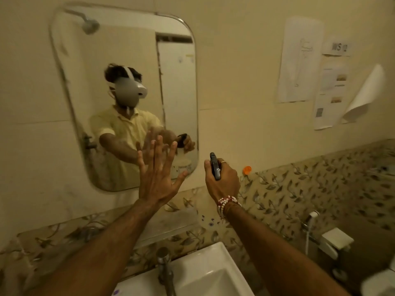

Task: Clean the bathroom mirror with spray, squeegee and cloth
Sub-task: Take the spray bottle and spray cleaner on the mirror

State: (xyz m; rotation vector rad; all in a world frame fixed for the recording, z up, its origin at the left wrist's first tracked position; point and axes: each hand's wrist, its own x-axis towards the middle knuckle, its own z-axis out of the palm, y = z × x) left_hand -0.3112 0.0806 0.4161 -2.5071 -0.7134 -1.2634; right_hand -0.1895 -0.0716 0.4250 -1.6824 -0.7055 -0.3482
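The rounded wall mirror (pixel 119 60) hangs at upper left and reflects a person in a pale yellow shirt wearing a headset. My left hand (pixel 157 174) is spread flat with fingers apart against the mirror's lower right part. My right hand (pixel 222 180) is closed around a dark spray bottle head (pixel 214 166), held just right of the mirror's lower corner with the nozzle toward the wall. The bottle's body is hidden by the hand. No squeegee or cloth is in view.
A white basin (pixel 213 272) with a metal tap (pixel 165 268) sits below, under a narrow glass shelf (pixel 171 223). Papers (pixel 297 60) are stuck on the wall at right. An orange hook (pixel 247 169), a hand sprayer (pixel 312 216) and a toilet (pixel 335 240) lie to the right.
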